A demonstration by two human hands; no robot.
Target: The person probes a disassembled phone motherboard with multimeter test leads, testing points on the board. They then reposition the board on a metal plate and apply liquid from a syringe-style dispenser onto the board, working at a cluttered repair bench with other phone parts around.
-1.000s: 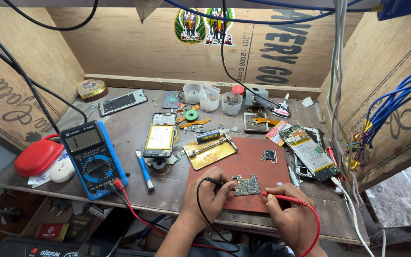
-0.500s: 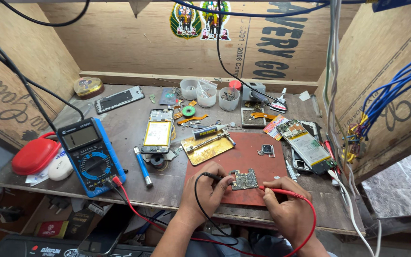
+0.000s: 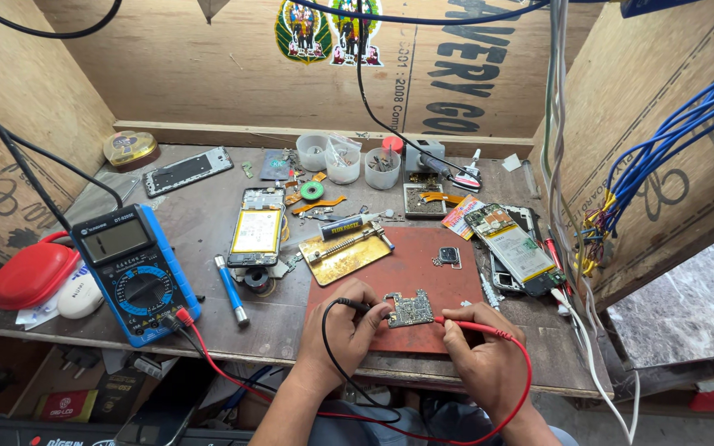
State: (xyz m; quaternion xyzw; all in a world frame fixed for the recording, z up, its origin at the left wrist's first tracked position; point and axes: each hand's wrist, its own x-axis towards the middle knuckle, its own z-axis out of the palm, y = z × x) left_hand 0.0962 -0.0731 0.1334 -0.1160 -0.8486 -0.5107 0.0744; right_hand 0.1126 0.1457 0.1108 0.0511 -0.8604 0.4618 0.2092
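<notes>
While both hands rest on the red mat (image 3: 411, 277) at the near edge of the bench, the left hand (image 3: 347, 326) pinches the black probe (image 3: 355, 306) and the right hand (image 3: 481, 351) pinches the red probe (image 3: 468, 326), fingers closed round each. Both tips meet the small circuit board (image 3: 411, 310) between them. Blue meter (image 3: 134, 272) sits far left, leads plugged in.

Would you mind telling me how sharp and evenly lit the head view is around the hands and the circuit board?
Head view: soft, even daylight, no harsh glare; the circuit board, left hand and right hand are sharp, casting only faint shadows on the red mat; wide-angle distortion bends the wooden walls at the edges.
</notes>
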